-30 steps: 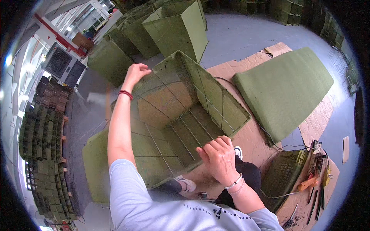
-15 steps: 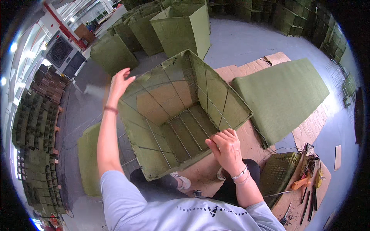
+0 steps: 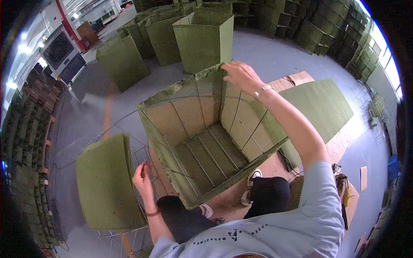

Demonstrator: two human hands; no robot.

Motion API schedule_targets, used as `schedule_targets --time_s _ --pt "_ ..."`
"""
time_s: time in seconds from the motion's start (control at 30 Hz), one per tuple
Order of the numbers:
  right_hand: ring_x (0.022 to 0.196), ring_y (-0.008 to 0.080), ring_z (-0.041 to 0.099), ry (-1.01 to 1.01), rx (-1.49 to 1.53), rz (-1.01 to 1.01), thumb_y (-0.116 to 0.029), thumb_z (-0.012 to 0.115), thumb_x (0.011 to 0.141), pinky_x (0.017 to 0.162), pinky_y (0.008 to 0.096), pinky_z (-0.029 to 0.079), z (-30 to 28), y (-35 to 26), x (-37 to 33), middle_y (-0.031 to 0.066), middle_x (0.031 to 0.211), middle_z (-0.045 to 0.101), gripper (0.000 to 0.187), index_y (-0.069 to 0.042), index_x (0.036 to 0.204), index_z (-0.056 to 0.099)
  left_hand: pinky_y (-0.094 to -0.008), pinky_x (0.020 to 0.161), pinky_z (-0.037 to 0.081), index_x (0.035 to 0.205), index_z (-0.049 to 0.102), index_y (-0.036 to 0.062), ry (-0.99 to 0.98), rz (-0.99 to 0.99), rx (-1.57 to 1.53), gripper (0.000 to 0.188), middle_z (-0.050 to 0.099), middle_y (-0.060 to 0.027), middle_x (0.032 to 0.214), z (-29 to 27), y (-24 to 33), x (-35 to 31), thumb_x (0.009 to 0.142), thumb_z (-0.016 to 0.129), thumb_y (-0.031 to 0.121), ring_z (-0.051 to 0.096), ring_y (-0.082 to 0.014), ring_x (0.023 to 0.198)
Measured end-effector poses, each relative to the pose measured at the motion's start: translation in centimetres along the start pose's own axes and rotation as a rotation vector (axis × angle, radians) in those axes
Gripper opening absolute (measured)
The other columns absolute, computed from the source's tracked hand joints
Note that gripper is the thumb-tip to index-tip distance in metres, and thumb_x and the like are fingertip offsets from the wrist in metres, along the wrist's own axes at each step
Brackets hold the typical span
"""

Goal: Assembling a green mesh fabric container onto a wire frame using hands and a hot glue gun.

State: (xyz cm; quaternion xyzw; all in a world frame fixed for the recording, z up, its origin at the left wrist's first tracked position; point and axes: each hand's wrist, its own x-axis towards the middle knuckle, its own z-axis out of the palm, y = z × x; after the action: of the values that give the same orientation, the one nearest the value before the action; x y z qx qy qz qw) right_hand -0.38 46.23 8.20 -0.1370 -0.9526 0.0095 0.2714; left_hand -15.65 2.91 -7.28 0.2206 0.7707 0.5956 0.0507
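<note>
An open box of green fabric-like sheet over a thin metal wire frame stands tilted between my legs, its mouth toward me. Wires cross its inner walls and run in parallel over its bottom. My right hand reaches over to the far corner of the rim, fingers and thumb closed on the edge there. My left hand is off the box, just left of its near side, with fingers curled and tips pinched together. Whatever sits in that pinch is too small to make out. Beside it lies a stack of green sheets.
Beyond the box stand several finished-looking green boxes. A green panel lies on cardboard at right. Tools sit at lower right, partly behind my arm. Stacked green pieces line the left; a wire frame supports the sheets.
My right hand has gone from the near right rim to the far corner. My left hand has dropped from the far left rim to beside the sheet stack. The box has turned slightly.
</note>
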Motion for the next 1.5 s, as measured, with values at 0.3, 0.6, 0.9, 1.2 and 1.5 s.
schedule_targets --time_s 0.3,0.6,0.9,1.2,1.5 --pt "0.093 0.0324 0.065 -0.404 -0.325 -0.025 -0.01 0.066 0.077 0.077 0.0417 0.053 10.3 5.2 9.5 0.0151 0.095 0.066 0.024 -0.003 0.099 0.062 -0.0265 0.074 0.05 0.099 0.067 -0.0031 -0.116 0.035 0.076 0.019 0.07 -0.0103 0.087 0.7 -0.2 -0.6 0.092 0.062 0.014 0.064 -0.013 0.081" --pt "0.092 0.0316 0.065 -0.502 -0.345 -0.272 -0.013 0.069 0.076 0.078 0.0398 0.053 10.6 4.7 11.2 0.0148 0.093 0.066 0.021 -0.003 0.094 0.066 -0.0268 0.074 0.049 0.097 0.067 -0.0041 -0.148 0.0 0.068 0.018 0.069 -0.0097 0.086 0.0 0.4 -0.3 0.091 0.061 0.011 0.063 -0.0128 0.079" --pt "0.102 0.0305 0.064 -0.584 -0.333 -0.088 -0.026 0.078 0.071 0.086 0.0399 0.052 11.2 3.1 10.9 0.0132 0.099 0.068 0.03 -0.005 0.091 0.069 -0.0265 0.072 0.049 0.098 0.067 -0.003 -0.172 -0.018 0.041 0.016 0.069 -0.0098 0.084 -0.2 -0.1 -0.6 0.091 0.063 0.011 0.063 -0.0129 0.078" --pt "0.11 0.0342 0.059 -0.616 -0.261 0.014 -0.028 0.076 0.076 0.092 0.0428 0.048 13.2 1.8 11.5 0.0154 0.111 0.065 0.04 -0.006 0.107 0.064 -0.0272 0.068 0.048 0.095 0.067 -0.0036 -0.181 0.016 0.131 0.018 0.067 -0.0105 0.081 0.2 -0.1 -0.8 0.09 0.064 0.014 0.063 -0.0149 0.074" --pt "0.101 0.0349 0.063 -0.47 0.019 -0.19 -0.031 0.075 0.076 0.085 0.0435 0.05 13.0 -2.2 12.5 0.0179 0.099 0.067 0.041 0.001 0.099 0.066 -0.0285 0.064 0.048 0.095 0.069 -0.0019 -0.183 0.071 0.156 0.018 0.066 -0.013 0.079 0.5 -0.3 -0.8 0.089 0.065 0.014 0.062 -0.0167 0.069"
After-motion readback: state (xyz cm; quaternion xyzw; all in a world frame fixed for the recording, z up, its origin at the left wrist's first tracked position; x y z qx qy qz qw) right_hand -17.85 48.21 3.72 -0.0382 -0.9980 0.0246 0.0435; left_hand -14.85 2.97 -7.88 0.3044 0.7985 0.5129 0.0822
